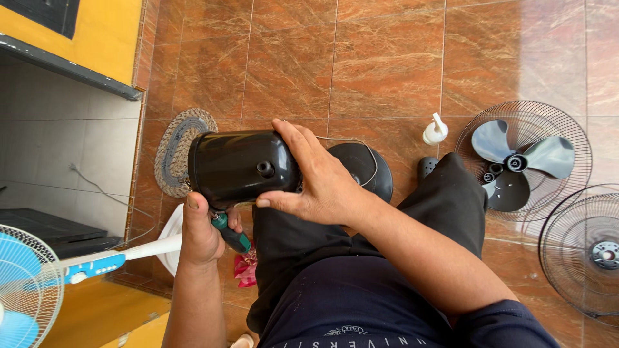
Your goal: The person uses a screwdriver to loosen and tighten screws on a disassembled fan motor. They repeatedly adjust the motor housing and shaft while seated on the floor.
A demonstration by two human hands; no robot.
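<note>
The left hand [201, 233] is closed in a fist round a green-handled screwdriver [231, 233], its handle sticking out to the right of the fingers; the tip is hidden under the black fan motor housing [240, 166] just above the fist. The right hand [316, 183] lies spread over the right end of that housing — fingers curved round the far side, thumb pressed along the near edge — so the housing is held on its side above the person's lap. Just below the fist lies a crumpled red wrapper [245, 270], and to its left the white pole of a blue-and-white standing fan [39, 283] runs past. Beyond the housing sit a woven round mat [175, 149] and a dark round fan base [367, 169]. Farther right of the grip stand a small white bottle [435, 130], a wire fan guard holding the grey blade [523, 158], and a second guard [583, 251] — all on the brown tiled floor [387, 58].
</note>
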